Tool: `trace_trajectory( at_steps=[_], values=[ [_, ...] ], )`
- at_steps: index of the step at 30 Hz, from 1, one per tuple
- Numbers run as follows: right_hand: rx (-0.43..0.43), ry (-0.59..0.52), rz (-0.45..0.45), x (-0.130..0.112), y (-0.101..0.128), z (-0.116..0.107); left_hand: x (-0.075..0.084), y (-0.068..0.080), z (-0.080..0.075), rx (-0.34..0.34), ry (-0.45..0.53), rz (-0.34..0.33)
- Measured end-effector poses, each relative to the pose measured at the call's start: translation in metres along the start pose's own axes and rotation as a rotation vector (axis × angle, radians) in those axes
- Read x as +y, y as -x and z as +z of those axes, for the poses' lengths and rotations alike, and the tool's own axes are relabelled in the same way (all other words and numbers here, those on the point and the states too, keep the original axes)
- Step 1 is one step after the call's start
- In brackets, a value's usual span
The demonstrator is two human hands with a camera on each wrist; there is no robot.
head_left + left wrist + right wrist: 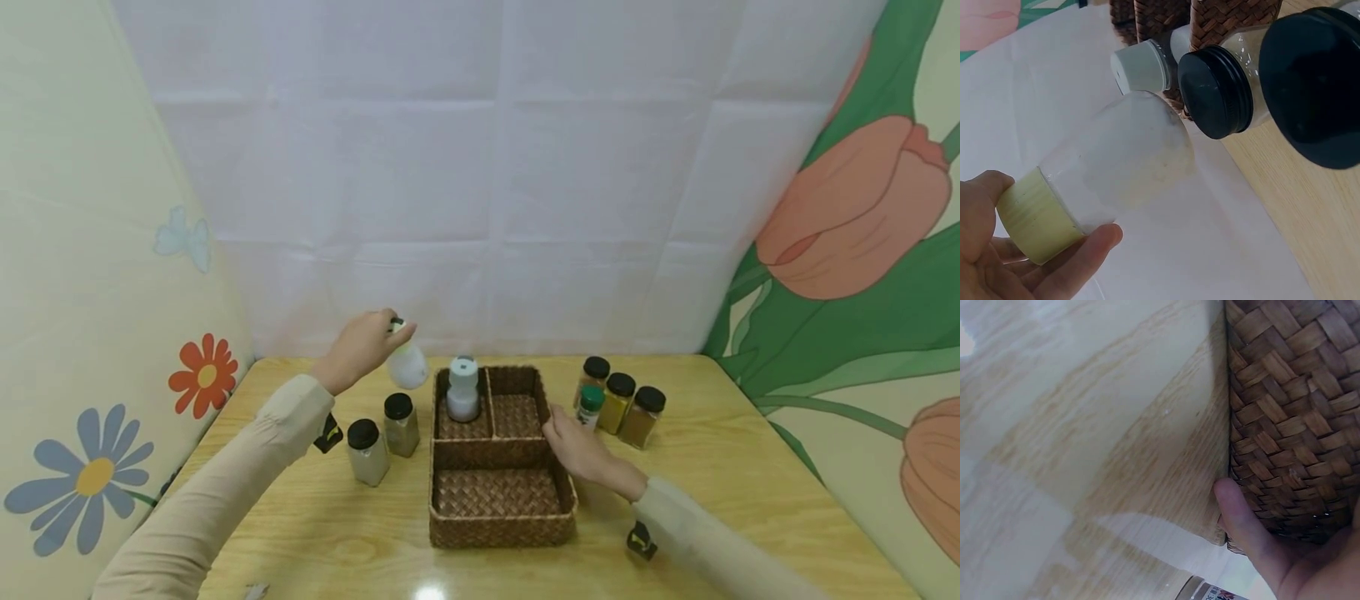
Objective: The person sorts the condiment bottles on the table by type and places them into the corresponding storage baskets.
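Note:
My left hand (pixel 366 348) grips a clear spice bottle by its pale yellow lid (pixel 1040 215), tilted in the air left of the basket. Something whitish fills part of the bottle (pixel 408 368). A brown woven basket (pixel 501 532) with three compartments stands on the table. In its back left compartment sits a bottle with a pale green lid (pixel 462 371). My right hand (pixel 585 450) holds the basket's right side near the divider; in the right wrist view the thumb (pixel 1244 515) lies against the outer weave, and the other fingers are mostly hidden.
Left of the basket stand two black-lidded jars (pixel 367 454) of pale powder. To its right are several spice jars (pixel 617 404) with black lids and a green-capped one (pixel 590 408). A white cloth (pixel 487 208) hangs behind the wooden table (pixel 337 542).

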State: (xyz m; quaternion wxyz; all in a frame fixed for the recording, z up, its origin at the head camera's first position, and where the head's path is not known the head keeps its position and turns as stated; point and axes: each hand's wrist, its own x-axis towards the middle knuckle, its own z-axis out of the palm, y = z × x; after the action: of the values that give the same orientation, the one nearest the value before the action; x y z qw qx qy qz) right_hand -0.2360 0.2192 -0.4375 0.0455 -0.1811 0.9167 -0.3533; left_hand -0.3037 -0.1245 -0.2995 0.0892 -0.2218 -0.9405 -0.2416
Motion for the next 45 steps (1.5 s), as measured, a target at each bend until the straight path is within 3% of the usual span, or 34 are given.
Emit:
trace_trajectory(
  at_steps=[14,45],
  values=[
    [0.026,-0.007,-0.073,0.000,0.002,-0.001,0.011,-0.004,0.009,-0.010,0.001,0.012],
    [-0.017,-0.005,0.001,-0.002,0.002,-0.002,0.033,-0.005,0.025,-0.065,-0.022,0.084]
  ],
)
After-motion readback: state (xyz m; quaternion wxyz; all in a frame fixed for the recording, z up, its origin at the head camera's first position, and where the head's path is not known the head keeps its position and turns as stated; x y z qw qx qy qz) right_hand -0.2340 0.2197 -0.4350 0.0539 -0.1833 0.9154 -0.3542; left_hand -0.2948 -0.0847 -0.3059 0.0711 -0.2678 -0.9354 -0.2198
